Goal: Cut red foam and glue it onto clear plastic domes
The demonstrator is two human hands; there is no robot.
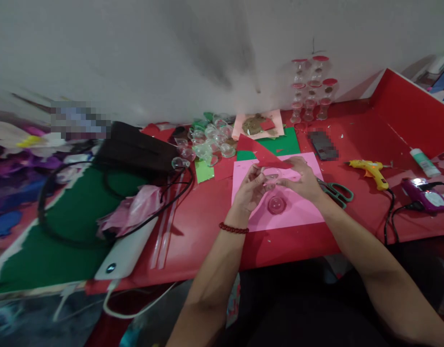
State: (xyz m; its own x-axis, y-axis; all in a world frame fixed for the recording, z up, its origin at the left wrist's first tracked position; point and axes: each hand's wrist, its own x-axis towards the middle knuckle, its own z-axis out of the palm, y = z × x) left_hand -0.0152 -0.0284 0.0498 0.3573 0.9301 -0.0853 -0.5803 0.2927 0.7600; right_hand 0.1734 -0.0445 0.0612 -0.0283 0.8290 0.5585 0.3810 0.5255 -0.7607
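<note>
Close together above a pink sheet [301, 216], both hands work at a small clear plastic piece [271, 174] and a folded-looking piece of red paper [260, 152]. The left hand [251, 187], with a dark red bead bracelet [233, 228] at its wrist, has its grip pinched on the clear piece, thumb and fingers at its near side. The right hand [302, 179] curls in from the other side, its grip closed at the right end of the red paper; its thumb reaches toward the clear piece, but I cannot tell whether it presses on it. The paper slants up and away to the left, just beyond the plastic.

Directly below, a round clear dome [276, 205] rests on the pink sheet. Green-handled scissors [338, 193] lie just right of the right forearm, and a yellow glue gun [370, 169] lies farther right on the red tabletop [203, 217]. Behind the hands, a dark phone [322, 145] lies near a green sheet [291, 140]; a heap of clear cups [215, 139] sits to the left, and towers of cups with red discs [310, 94] stand by the wall.
</note>
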